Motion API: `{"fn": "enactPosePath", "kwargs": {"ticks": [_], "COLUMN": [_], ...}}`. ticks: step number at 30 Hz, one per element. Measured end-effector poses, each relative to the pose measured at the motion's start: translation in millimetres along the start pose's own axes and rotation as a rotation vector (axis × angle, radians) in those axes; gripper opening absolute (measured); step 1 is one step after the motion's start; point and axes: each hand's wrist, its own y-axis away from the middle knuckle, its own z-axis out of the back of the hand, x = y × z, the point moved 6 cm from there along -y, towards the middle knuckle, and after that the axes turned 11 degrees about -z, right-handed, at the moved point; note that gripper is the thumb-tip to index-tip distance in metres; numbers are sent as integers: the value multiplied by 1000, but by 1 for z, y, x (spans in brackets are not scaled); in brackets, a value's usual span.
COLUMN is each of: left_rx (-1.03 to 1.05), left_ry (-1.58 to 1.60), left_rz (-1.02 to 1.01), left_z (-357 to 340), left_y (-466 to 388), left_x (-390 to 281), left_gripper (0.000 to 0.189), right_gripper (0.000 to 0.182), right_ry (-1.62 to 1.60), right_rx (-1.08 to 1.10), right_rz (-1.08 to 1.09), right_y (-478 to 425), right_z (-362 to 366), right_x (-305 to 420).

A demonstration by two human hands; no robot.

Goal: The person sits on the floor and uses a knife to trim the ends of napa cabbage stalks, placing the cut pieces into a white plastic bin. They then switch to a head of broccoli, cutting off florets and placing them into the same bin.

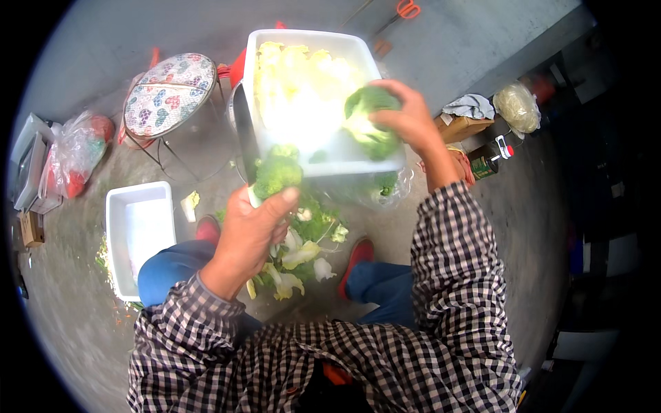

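My left hand [253, 222] grips a kitchen knife [248, 137] whose dark, broad blade points away from me. A piece of broccoli [279, 175] is also held there, against the thumb. A larger broccoli head [374, 121], its pale stalk side partly showing, is in my right hand [408, 116]. That head is over the right part of a white plastic tub [330, 169]. Yellowish cabbage leaves [294, 77] fill the far part of the tub, washed out by glare. A small green piece [318, 156] lies near its front wall.
Leaf trimmings [294, 258] litter the floor between my feet. A second white tub [114, 242] stands at left, near a round patterned stool [170, 95]. Past my right arm are a dark bottle [484, 161] and a cardboard box [465, 128]. Orange-handled scissors [408, 9] are at the far side.
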Motion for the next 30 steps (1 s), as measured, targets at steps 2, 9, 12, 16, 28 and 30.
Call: {"fn": "enactPosePath", "kwargs": {"ticks": [2, 9, 12, 16, 28, 30], "left_rx": [-35, -96, -95, -16, 261, 306], "left_ry": [1, -125, -191, -302, -556, -662], "left_rz": [-30, 75, 88, 107, -114, -160], "left_z": [2, 13, 11, 5, -7, -6], "left_y": [-4, -4, -4, -1, 13, 20], "left_x": [-3, -6, -9, -9, 29, 37], "left_gripper": [22, 28, 25, 18, 13, 14], "right_gripper": [43, 48, 48, 51, 26, 22], "right_ry": [429, 1072, 932, 110, -414, -678], "right_rx": [24, 227, 159, 321, 229, 182], "right_rz": [-17, -56, 76, 221, -240, -484], "right_y": [-23, -24, -9, 48, 160, 174], "right_z": [-26, -92, -87, -82, -104, -104], "right_x": [-2, -22, 3, 61, -11, -34]}}
